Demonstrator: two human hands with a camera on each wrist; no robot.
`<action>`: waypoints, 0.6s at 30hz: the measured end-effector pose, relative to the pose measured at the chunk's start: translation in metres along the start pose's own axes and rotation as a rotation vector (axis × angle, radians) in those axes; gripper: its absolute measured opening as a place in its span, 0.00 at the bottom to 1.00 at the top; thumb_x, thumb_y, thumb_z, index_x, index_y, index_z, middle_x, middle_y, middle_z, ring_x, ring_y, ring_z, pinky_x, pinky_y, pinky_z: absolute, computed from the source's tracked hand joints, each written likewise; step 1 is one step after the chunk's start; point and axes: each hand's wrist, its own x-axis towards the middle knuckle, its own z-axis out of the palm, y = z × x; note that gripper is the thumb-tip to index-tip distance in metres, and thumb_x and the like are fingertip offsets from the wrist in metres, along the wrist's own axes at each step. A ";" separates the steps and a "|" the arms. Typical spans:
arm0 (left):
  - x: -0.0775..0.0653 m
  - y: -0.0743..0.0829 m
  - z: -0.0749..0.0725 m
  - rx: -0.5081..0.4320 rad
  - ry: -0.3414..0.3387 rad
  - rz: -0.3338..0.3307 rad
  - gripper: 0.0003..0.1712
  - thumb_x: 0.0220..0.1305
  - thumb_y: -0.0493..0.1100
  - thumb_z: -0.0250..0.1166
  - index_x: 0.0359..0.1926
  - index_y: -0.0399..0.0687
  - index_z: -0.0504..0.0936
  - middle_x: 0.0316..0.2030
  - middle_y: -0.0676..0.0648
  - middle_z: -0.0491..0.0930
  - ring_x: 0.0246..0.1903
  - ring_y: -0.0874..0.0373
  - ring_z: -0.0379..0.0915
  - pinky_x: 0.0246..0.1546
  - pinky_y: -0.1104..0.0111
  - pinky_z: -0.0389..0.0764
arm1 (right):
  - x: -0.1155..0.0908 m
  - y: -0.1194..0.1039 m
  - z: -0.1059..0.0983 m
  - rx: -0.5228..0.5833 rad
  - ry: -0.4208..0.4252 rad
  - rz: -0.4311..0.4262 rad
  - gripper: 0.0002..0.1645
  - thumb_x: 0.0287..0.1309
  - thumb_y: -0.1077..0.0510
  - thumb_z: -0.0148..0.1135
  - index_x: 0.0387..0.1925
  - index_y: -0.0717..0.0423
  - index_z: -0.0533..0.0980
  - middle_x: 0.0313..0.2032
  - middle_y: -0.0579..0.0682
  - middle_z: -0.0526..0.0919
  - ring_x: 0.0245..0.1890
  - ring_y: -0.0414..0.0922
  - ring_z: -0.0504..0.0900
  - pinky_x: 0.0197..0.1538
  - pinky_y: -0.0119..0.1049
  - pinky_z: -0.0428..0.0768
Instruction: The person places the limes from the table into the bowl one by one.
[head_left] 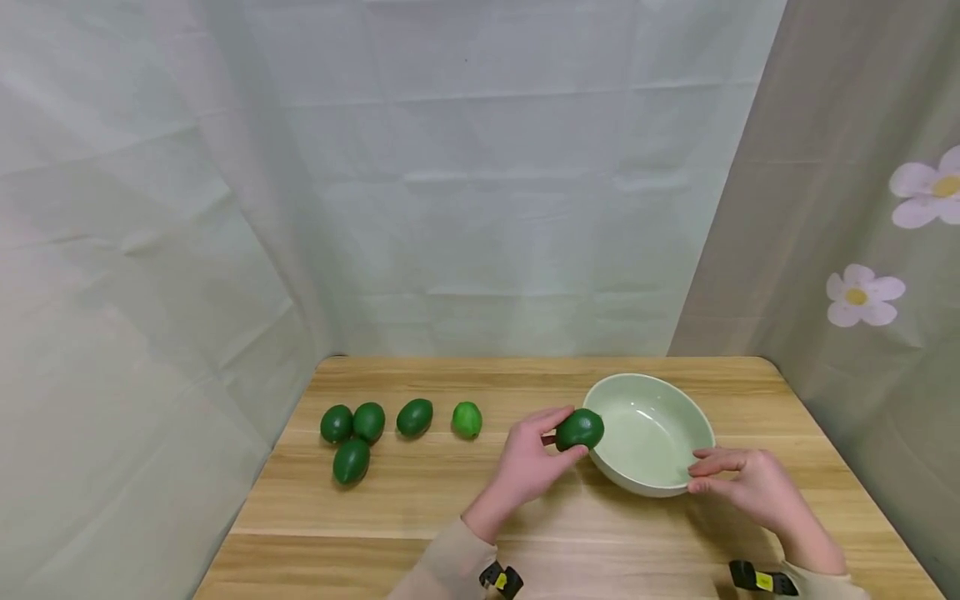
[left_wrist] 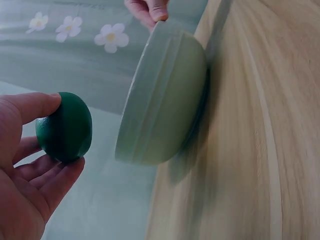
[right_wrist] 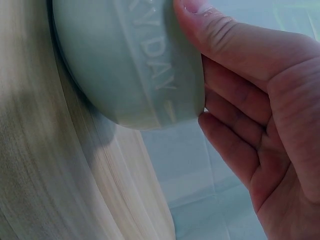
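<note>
My left hand holds a dark green avocado between thumb and fingertips, right at the left rim of a pale green bowl. In the left wrist view the avocado is raised above the table, beside the bowl. At the bowl's near right side, my right hand pinches the rim. The right wrist view has the thumb on the bowl's outer wall, which bears raised lettering, while the fingers reach over the rim. Inside, the bowl's visible floor is bare.
On the left of the wooden table lie several more dark green avocados, three of them clustered. A smaller bright green lime lies between them and the bowl. Pale curtains hang behind and at both sides.
</note>
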 end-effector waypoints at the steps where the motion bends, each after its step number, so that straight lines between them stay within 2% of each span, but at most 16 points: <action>1: 0.001 0.000 0.002 0.011 -0.008 0.007 0.33 0.65 0.38 0.79 0.69 0.36 0.81 0.64 0.40 0.82 0.62 0.51 0.80 0.53 0.70 0.84 | 0.000 0.000 0.000 0.002 -0.003 0.004 0.11 0.41 0.50 0.90 0.28 0.37 0.92 0.43 0.46 0.93 0.51 0.44 0.88 0.53 0.09 0.64; 8: 0.010 0.008 0.021 0.133 -0.080 0.029 0.32 0.66 0.40 0.78 0.69 0.39 0.81 0.65 0.42 0.81 0.61 0.58 0.79 0.54 0.75 0.81 | 0.000 -0.001 0.000 -0.003 -0.008 0.005 0.11 0.42 0.50 0.90 0.29 0.36 0.92 0.43 0.46 0.93 0.51 0.47 0.88 0.52 0.09 0.64; 13: 0.021 0.014 0.035 0.302 -0.126 0.090 0.32 0.66 0.45 0.78 0.69 0.45 0.83 0.63 0.49 0.83 0.61 0.60 0.79 0.58 0.77 0.77 | 0.001 0.000 0.000 -0.005 0.005 -0.014 0.12 0.41 0.51 0.90 0.28 0.36 0.92 0.42 0.46 0.93 0.50 0.43 0.89 0.52 0.09 0.65; 18: 0.033 0.015 0.048 0.444 -0.155 0.142 0.32 0.66 0.49 0.78 0.69 0.47 0.84 0.61 0.52 0.85 0.61 0.61 0.79 0.61 0.75 0.75 | 0.001 0.000 0.000 -0.012 0.010 -0.031 0.11 0.41 0.51 0.90 0.28 0.37 0.92 0.41 0.45 0.93 0.49 0.44 0.89 0.52 0.09 0.65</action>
